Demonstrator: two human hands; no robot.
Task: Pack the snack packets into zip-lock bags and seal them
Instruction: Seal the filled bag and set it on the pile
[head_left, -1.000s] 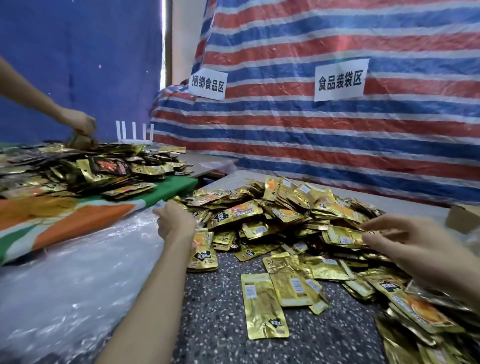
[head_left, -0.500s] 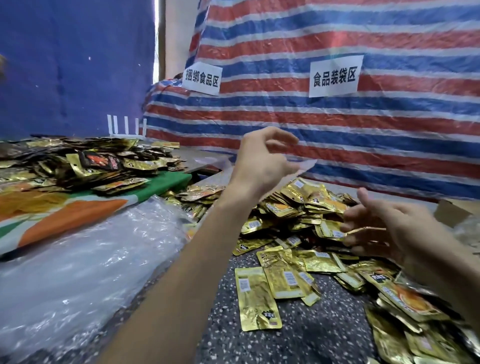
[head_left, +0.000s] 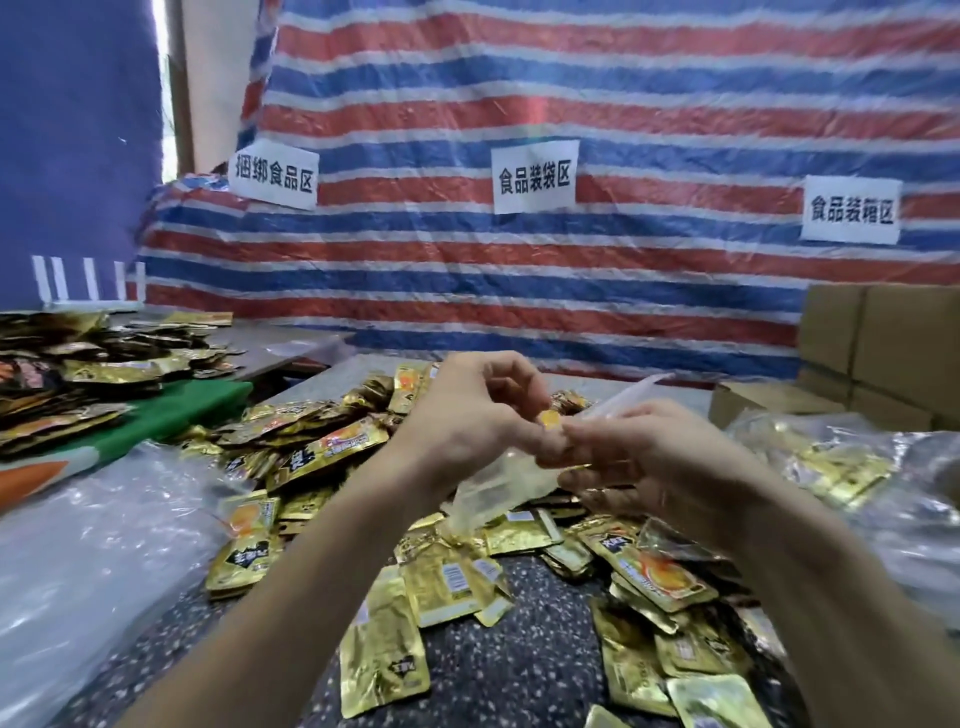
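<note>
While gold snack packets (head_left: 452, 577) lie heaped across a dark speckled table (head_left: 524, 670), a person works a clear zip-lock bag (head_left: 498, 483) in the air just above the heap. At far left, a blue cloth (head_left: 78, 156) hangs behind a second pile (head_left: 93, 358) of darker packets lying on a green and orange cover (head_left: 171, 415). Crumpled clear plastic sheeting (head_left: 78, 545) fills the near-left corner.

On the red, white and blue striped tarpaulin (head_left: 519, 93) that forms the back wall, three white paper signs carry black Chinese characters. The left sign (head_left: 274, 174) reads 捆绑食品区, the middle sign (head_left: 535, 175) 食品装袋区 and the right sign (head_left: 852, 209) 食品装箱区.

Below the middle sign, the left hand (head_left: 467, 421) pinches the bag's mouth with curled fingers, and the bag's body droops toward the packets. The right hand (head_left: 654, 457) meets it fingertip to fingertip, its fingers curled onto the same mouth. A gold and orange packet (head_left: 549, 418) shows between the two hands, and which hand holds it cannot be told. Packets near the hands carry black labels and orange pictures, their lettering too blurred to read.

At right, clear bags (head_left: 831, 462) already filled with gold packets lie beside stacked brown cardboard boxes (head_left: 878, 338).
</note>
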